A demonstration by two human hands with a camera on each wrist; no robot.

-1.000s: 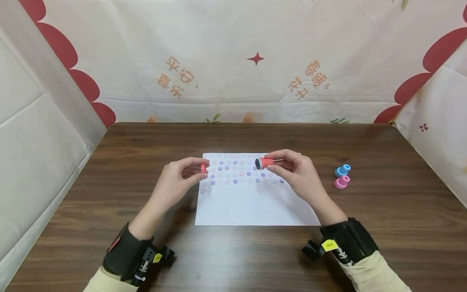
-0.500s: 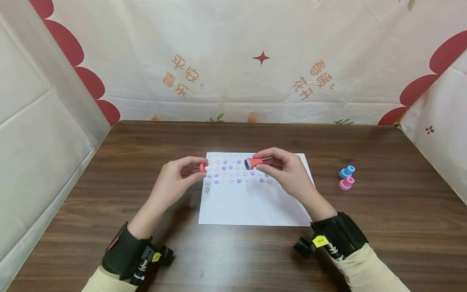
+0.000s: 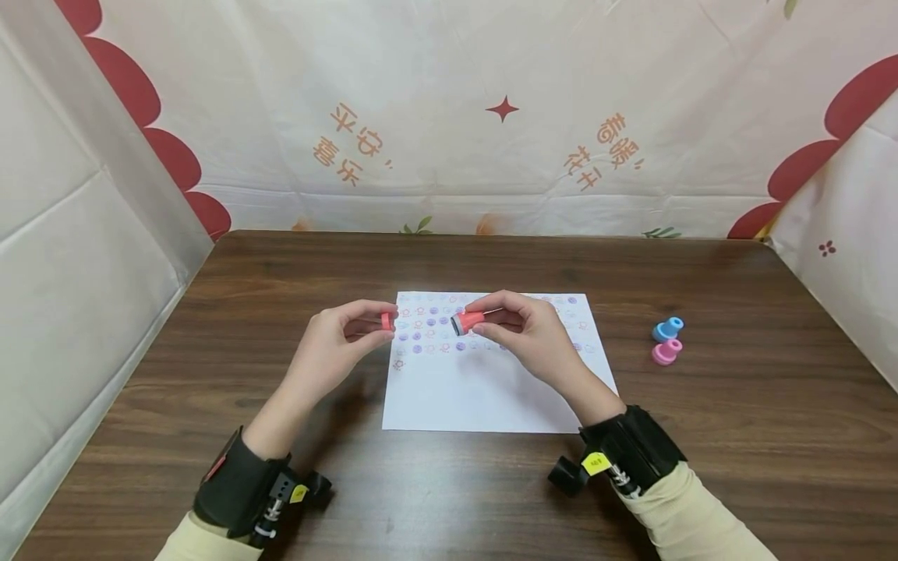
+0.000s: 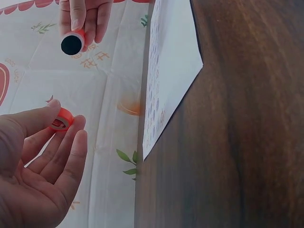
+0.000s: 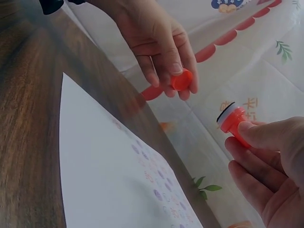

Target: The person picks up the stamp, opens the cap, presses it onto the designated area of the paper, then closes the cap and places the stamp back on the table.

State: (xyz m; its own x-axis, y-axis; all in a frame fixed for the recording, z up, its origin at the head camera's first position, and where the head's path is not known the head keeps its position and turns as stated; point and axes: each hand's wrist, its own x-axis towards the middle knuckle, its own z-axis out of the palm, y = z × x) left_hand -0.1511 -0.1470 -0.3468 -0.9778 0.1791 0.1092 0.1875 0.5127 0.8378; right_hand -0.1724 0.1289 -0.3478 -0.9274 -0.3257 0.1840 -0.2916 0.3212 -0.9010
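Note:
Between thumb and fingers my left hand pinches a small red-orange stamp cap, held up off the table by the paper's left edge. My right hand pinches a red-orange stamp by its handle above the paper. The stamp's dark round face, ringed in pale grey, points left toward the cap; a gap separates the two. Beneath lies a white paper sheet, its upper part covered with rows of small red, purple and pale blue prints. In the right wrist view the stamp shows its dark face edge.
A blue stamp and a pink stamp stand close together on the brown wooden table, right of the paper. A pale patterned cloth hangs behind the table's far edge.
My right hand has carried the stamp leftward toward the cap, and its face now tips somewhat downward. My left hand stays nearly still. The head view has shifted slightly.

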